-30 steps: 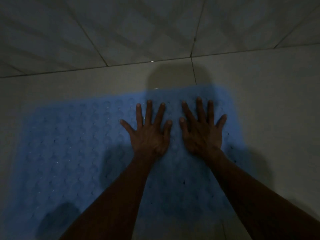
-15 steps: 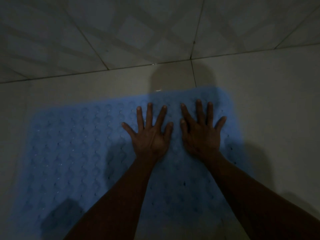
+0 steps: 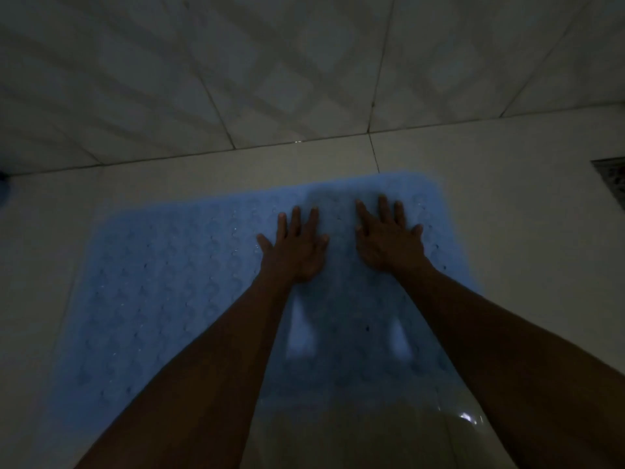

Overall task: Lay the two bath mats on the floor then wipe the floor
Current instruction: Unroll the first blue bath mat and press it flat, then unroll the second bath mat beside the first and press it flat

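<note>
Both hands, left (image 3: pixel 296 247) and right (image 3: pixel 389 243), lie fingers spread, holding nothing, on the mat (image 3: pixel 162 289), seemingly flat on the floor (image 3: pixel 507 198). Pressing outward toward its edges should seat it.

1. The blue bath mat (image 3: pixel 162 299) has blurred edges, and its near part is hidden under both forearms.
2. A floor drain (image 3: pixel 614 179) is cut off by the right edge.
3. A dark object (image 3: pixel 2 184) at the left edge is too cropped to identify.
</note>
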`<act>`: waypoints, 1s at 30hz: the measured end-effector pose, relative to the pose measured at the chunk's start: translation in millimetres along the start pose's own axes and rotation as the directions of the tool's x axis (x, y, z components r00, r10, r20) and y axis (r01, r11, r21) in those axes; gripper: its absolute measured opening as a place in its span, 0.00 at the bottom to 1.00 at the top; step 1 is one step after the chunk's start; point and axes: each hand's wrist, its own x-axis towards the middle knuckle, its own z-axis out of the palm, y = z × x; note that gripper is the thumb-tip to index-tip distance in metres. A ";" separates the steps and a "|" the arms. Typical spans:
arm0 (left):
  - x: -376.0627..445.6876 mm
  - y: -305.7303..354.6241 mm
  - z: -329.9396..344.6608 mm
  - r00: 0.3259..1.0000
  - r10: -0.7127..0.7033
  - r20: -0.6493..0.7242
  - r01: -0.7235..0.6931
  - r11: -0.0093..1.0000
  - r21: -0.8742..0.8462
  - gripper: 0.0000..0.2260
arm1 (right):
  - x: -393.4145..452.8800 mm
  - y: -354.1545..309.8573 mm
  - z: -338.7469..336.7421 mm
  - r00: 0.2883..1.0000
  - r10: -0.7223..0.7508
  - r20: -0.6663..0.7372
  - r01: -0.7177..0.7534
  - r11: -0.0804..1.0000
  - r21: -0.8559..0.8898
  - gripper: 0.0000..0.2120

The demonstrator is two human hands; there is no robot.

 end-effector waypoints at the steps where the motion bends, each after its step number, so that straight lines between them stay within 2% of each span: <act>1: -9.0 -4.2 -4.0 1.000 -0.004 -0.006 0.004 1.000 -0.021 0.28 | -7.6 -8.9 0.2 1.000 -0.009 0.001 0.009 1.000 0.022 0.27; 5: -45.7 -25.5 -32.2 0.998 -0.022 -0.051 0.014 0.989 -0.145 0.28 | -36.3 -57.8 -3.1 1.000 -0.021 -0.011 0.023 0.987 0.161 0.27; 8: -69.2 -52.3 -66.4 0.990 -0.069 -0.121 0.035 0.963 -0.267 0.27 | -49.2 -102.7 -20.9 0.996 -0.056 -0.075 0.074 0.960 0.271 0.26; 12: -102.2 -99.7 -127.3 0.965 -0.100 -0.244 -0.001 0.923 -0.385 0.29 | -69.5 -179.6 -62.0 0.980 -0.130 -0.148 0.170 0.940 0.297 0.24; 15: -132.9 -133.1 -179.2 0.922 -0.120 -0.369 -0.060 0.896 -0.440 0.33 | -85.7 -242.4 -93.4 0.972 -0.164 -0.170 0.209 0.931 0.299 0.23; 19: -180.6 -187.8 -245.9 0.873 -0.170 -0.457 -0.075 0.879 -0.470 0.27 | -110.4 -325.8 -131.5 0.954 -0.239 -0.179 0.282 0.919 0.276 0.24; 24: -229.0 -259.3 -311.9 0.787 -0.313 -0.532 -0.017 0.850 -0.527 0.27 | -131.3 -422.3 -168.8 0.909 -0.380 -0.171 0.413 0.879 0.240 0.26; 30: -275.2 -317.3 -353.7 0.674 -0.444 -0.590 0.031 0.815 -0.578 0.25 | -140.9 -502.9 -179.0 0.846 -0.507 -0.163 0.532 0.814 0.232 0.25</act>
